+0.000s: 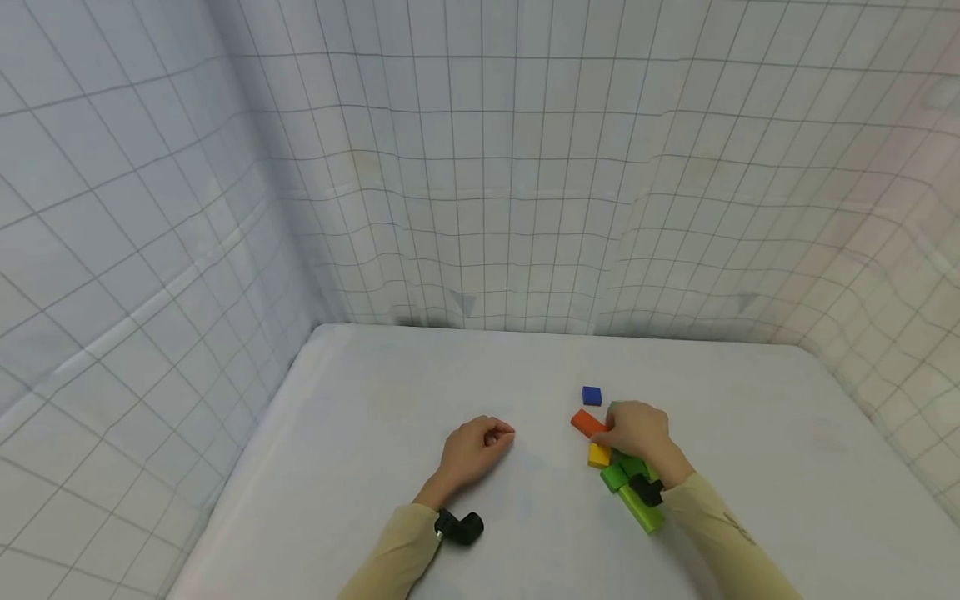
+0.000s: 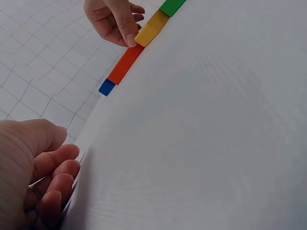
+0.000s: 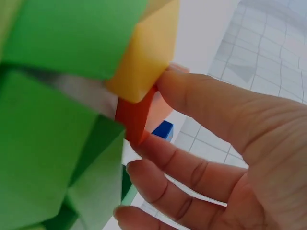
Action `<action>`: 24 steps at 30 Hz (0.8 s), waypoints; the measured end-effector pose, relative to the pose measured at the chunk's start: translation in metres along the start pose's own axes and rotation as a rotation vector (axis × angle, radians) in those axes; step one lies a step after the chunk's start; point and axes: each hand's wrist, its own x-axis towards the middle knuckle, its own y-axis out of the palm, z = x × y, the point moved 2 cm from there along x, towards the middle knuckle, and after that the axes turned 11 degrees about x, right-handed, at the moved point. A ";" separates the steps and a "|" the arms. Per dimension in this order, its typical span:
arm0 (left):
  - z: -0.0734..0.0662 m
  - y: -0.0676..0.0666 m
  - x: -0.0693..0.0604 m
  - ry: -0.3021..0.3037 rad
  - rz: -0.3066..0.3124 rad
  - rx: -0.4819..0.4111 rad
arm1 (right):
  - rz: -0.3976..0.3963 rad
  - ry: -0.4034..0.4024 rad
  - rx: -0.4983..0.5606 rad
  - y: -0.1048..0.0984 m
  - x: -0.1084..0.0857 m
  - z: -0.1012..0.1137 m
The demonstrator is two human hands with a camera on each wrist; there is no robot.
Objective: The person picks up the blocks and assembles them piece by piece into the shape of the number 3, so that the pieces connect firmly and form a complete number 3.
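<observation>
My right hand (image 1: 640, 429) pinches an orange-red block (image 1: 587, 422) between thumb and index finger; the right wrist view shows the block's end (image 3: 132, 117) between them. The other fingers are bent and hold nothing visible. Close to the thumb lies a yellow block (image 1: 598, 456). A small blue block (image 1: 592, 396) lies just beyond the orange-red one. Green blocks (image 1: 614, 477) crowd below the hand, partly hidden by it and the wrist. To the left, my left hand (image 1: 474, 450) rests on the table, fingers loosely curled around nothing.
A long light-green block (image 1: 642, 511) lies beside my right wrist. Part of another green block (image 1: 617, 407) shows behind the right hand. The white table (image 1: 420, 367) is enclosed by white grid-patterned curtains (image 1: 480, 167) at the back and sides.
</observation>
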 end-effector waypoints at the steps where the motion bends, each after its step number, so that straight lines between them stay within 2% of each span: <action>1: 0.000 0.000 0.000 0.002 -0.001 0.001 | 0.005 0.000 0.007 0.000 0.002 0.002; 8: 0.001 0.001 0.001 0.003 -0.002 0.001 | 0.014 -0.010 0.042 0.005 0.011 0.016; 14: 0.002 0.002 0.001 0.004 -0.023 -0.001 | 0.012 -0.073 0.088 0.014 0.012 0.027; 24: 0.003 0.002 0.003 -0.020 -0.046 0.010 | 0.021 -0.092 0.142 0.016 0.011 0.026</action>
